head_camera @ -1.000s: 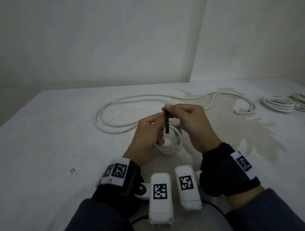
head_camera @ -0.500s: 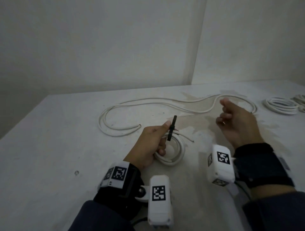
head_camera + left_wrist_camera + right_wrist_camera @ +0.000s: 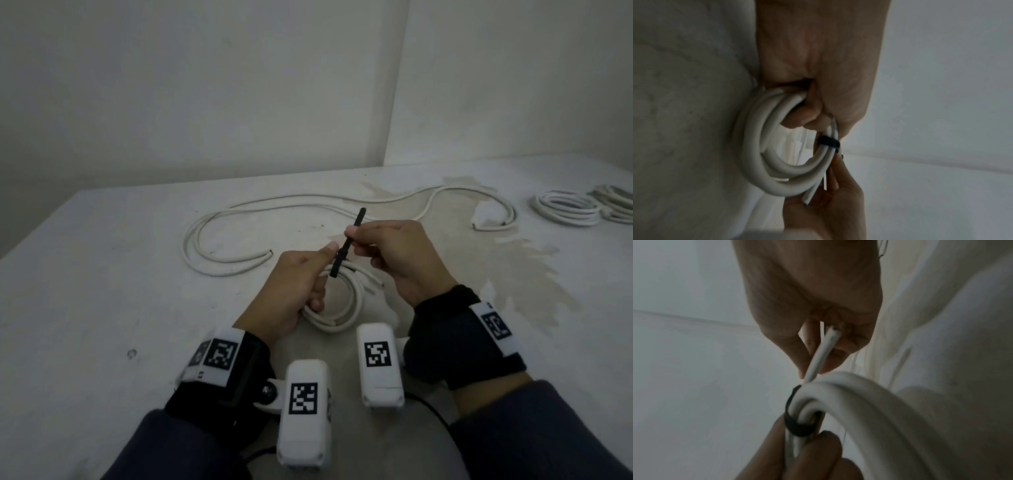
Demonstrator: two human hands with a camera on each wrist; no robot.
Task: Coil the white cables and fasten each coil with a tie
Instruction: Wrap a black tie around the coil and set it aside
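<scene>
My left hand [image 3: 322, 270] grips a small coil of white cable [image 3: 342, 315] just above the table, its fingers curled through the loops [image 3: 764, 154]. A black tie [image 3: 346, 245] is wrapped round the bundle [image 3: 828, 142] [image 3: 795, 423], and its free end sticks up and away from me. My right hand [image 3: 356, 240] pinches that free end between thumb and forefinger, right beside my left thumb. A cut cable end [image 3: 824, 350] pokes out under my right palm.
A long loose white cable [image 3: 239, 219] lies in loops across the table [image 3: 85, 291] behind my hands and runs on to the right [image 3: 462, 198]. Two coiled cables [image 3: 565, 207] lie at the far right. Walls meet in a corner behind the table.
Half a second ago my right hand was off to the right, away from the tie; it has come back and pinches the tie's free end. My left hand kept hold of the coil.
</scene>
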